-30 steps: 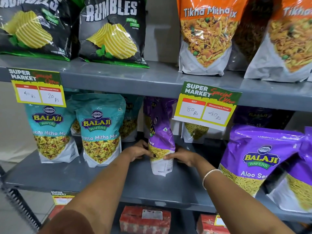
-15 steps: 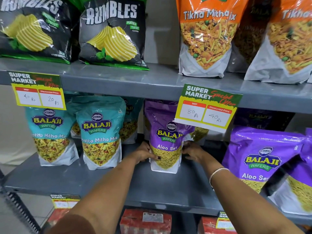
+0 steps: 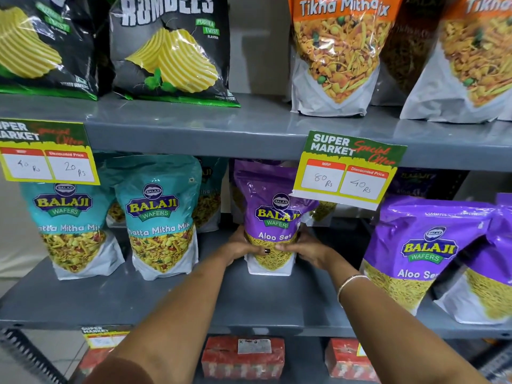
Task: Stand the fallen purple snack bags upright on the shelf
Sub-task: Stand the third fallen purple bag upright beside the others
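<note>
A purple Balaji Aloo Sev bag point(image 3: 273, 209) stands upright on the grey middle shelf point(image 3: 249, 300), its front facing me. My left hand point(image 3: 243, 246) clasps its lower left side and my right hand point(image 3: 303, 249) clasps its lower right side, fingers meeting across the front. Another purple Aloo Sev bag point(image 3: 424, 250) stands at the right, leaning a little, with a third purple bag point(image 3: 496, 261) partly cut off at the edge. More purple bags sit in shadow behind the price tag.
Two teal Khatta Mitha Mix bags point(image 3: 158, 217) stand to the left. A price tag point(image 3: 347, 169) hangs from the upper shelf, over the held bag's top right. Black chip bags and orange Tikha Mitha bags fill the upper shelf. Red boxes point(image 3: 243, 356) sit below.
The held purple bag turned from side-on to front-facing and now stands upright. Both hands shifted from its sides to wrap around its lower front.
</note>
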